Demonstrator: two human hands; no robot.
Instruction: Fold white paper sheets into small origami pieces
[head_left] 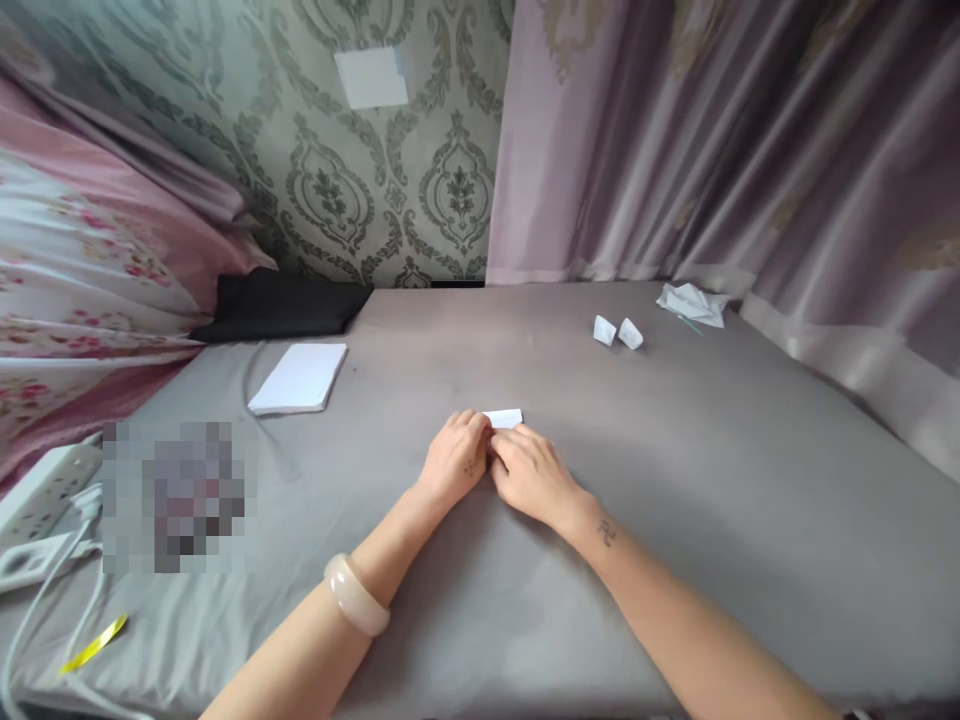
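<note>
A small strip of white folded paper (504, 418) lies at the middle of the grey sheet, partly covered by my fingers. My left hand (457, 455) is closed at the paper's left end, its fingertips curled over the near edge. Beside it, almost touching, my right hand (529, 470) has its fingers bent down on the paper's near side. Both hands hide the lower part of the paper, so its full shape does not show. A pale bangle (356, 597) circles my left forearm.
On the grey sheet (450, 630) lie a stack of white paper (300, 378), two small folded paper pieces (604, 331), and crumpled paper (694, 303). A black cloth (285, 303) sits back left. Power strips (45, 495) with cables and a yellow strip (95, 645) lie left.
</note>
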